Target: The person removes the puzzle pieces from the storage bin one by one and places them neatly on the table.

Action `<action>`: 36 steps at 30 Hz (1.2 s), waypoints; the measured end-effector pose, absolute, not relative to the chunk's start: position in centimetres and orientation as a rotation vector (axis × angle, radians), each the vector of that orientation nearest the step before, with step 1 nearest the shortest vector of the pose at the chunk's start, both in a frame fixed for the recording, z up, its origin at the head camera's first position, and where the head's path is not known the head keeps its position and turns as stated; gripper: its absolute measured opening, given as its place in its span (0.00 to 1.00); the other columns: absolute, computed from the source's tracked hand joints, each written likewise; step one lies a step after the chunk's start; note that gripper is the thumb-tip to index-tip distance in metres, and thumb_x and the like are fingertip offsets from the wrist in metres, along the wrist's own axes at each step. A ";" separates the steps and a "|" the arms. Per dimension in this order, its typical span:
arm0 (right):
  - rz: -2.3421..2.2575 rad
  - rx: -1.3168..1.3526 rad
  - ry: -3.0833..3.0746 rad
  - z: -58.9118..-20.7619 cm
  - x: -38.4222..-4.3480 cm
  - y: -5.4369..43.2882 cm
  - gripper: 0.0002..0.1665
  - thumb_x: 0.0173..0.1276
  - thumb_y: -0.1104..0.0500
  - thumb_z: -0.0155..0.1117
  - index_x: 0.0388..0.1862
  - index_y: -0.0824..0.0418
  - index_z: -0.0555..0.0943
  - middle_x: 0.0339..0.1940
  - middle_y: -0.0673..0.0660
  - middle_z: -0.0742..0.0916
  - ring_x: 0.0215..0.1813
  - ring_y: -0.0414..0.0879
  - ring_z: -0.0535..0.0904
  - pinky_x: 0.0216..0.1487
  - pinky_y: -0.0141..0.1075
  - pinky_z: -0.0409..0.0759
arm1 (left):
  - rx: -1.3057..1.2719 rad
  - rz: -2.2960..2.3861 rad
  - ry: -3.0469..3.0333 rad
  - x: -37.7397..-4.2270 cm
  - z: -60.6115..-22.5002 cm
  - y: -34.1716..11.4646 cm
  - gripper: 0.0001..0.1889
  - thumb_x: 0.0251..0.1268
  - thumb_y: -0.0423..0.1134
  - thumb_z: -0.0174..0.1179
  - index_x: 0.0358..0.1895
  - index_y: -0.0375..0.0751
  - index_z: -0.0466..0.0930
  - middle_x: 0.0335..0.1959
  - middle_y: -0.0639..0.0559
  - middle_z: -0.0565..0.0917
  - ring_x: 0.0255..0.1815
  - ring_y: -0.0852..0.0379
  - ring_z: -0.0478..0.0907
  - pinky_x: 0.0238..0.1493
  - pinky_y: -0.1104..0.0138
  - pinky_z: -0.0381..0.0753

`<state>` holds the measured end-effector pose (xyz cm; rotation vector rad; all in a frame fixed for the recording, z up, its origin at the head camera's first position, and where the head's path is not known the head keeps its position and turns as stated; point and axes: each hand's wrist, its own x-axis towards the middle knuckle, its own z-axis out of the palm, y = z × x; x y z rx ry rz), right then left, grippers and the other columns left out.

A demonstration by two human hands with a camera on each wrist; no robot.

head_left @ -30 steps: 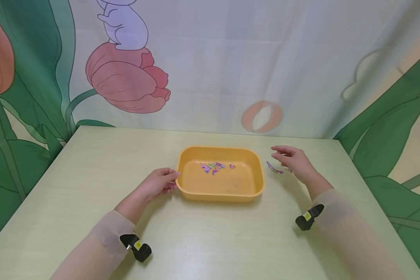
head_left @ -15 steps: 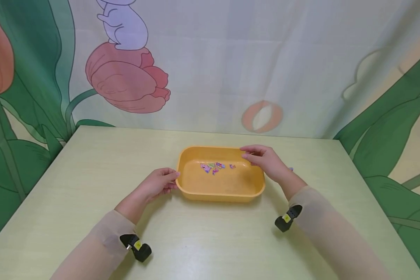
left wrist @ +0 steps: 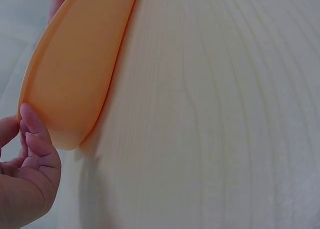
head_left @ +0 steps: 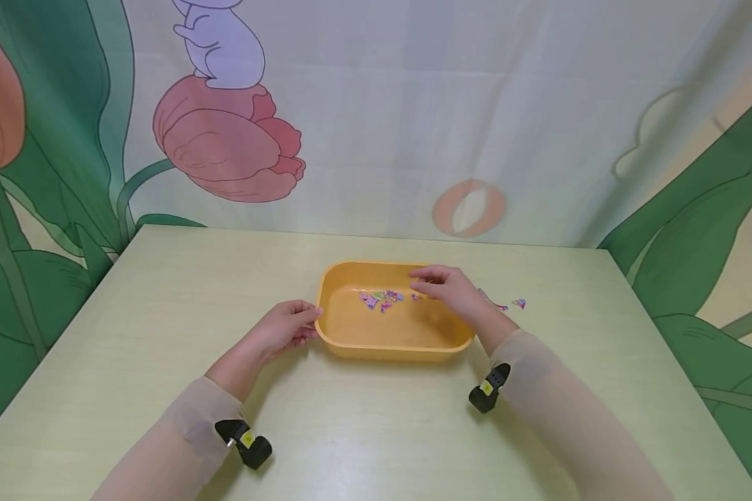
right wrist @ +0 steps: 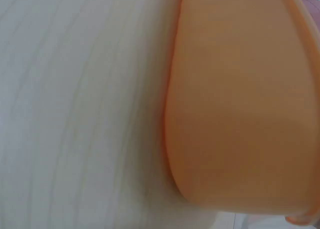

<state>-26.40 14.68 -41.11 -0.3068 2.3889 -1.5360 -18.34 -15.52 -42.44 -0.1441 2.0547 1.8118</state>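
A yellow-orange rectangular tray [head_left: 391, 353] stands on the table. My left hand [head_left: 284, 325] grips its left rim, thumb on top and fingers curled beneath; in the left wrist view the left hand [left wrist: 32, 169] pinches the rim at one corner. Over the right part of the tray is my right hand [head_left: 446, 287], its thumb and index fingertips apart. Near those fingertips a small colourful piece [head_left: 416, 297] lies on the tray floor. Several more flat, printed pieces [head_left: 369, 300] cluster left of it. In the right wrist view the tray wall [right wrist: 245, 104] hides the right hand.
On the table right of the tray lie a curved purple-pink strip [head_left: 492, 300], partly hidden by the right wrist, and a small triangular piece [head_left: 519, 304]. Behind the table [head_left: 376, 431] hangs a printed curtain [head_left: 376, 125].
My right hand has moved left from beside the tray, across its right rim, to over the tray's inside, uncovering the triangular piece on the table. The left hand and tray have stayed put.
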 end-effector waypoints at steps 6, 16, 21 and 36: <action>-1.388 -0.322 2.558 -42.3 -26.7 13.7 0.17 0.70 0.61 0.55 0.53 0.69 0.77 0.49 0.63 0.82 0.47 0.52 0.77 0.52 0.42 0.73 | -0.138 1.817 2.057 -18.3 -42.3 -15.5 0.16 0.71 0.38 0.50 0.49 0.25 0.68 0.27 0.51 0.76 0.27 0.59 0.75 0.26 0.74 0.71; -1.080 -0.410 2.673 -42.6 -26.7 13.4 0.16 0.73 0.64 0.46 0.51 0.71 0.78 0.45 0.64 0.83 0.48 0.54 0.77 0.55 0.44 0.72 | -0.143 1.825 2.054 -18.4 -42.4 -15.4 0.16 0.71 0.39 0.51 0.49 0.25 0.68 0.27 0.51 0.76 0.27 0.59 0.75 0.26 0.74 0.71; -1.109 -0.487 2.601 -42.7 -26.6 13.2 0.17 0.74 0.64 0.46 0.52 0.71 0.77 0.48 0.64 0.82 0.53 0.54 0.76 0.58 0.44 0.69 | -0.154 1.821 2.055 -18.3 -42.3 -15.4 0.16 0.71 0.39 0.51 0.50 0.25 0.68 0.26 0.51 0.76 0.27 0.59 0.75 0.25 0.74 0.71; -1.094 -0.528 2.610 -43.1 -26.7 13.3 0.15 0.67 0.64 0.58 0.50 0.69 0.79 0.48 0.62 0.83 0.52 0.54 0.76 0.56 0.44 0.72 | -0.172 1.814 2.057 -18.3 -42.2 -15.2 0.16 0.71 0.39 0.51 0.50 0.27 0.69 0.28 0.50 0.76 0.27 0.59 0.76 0.25 0.74 0.72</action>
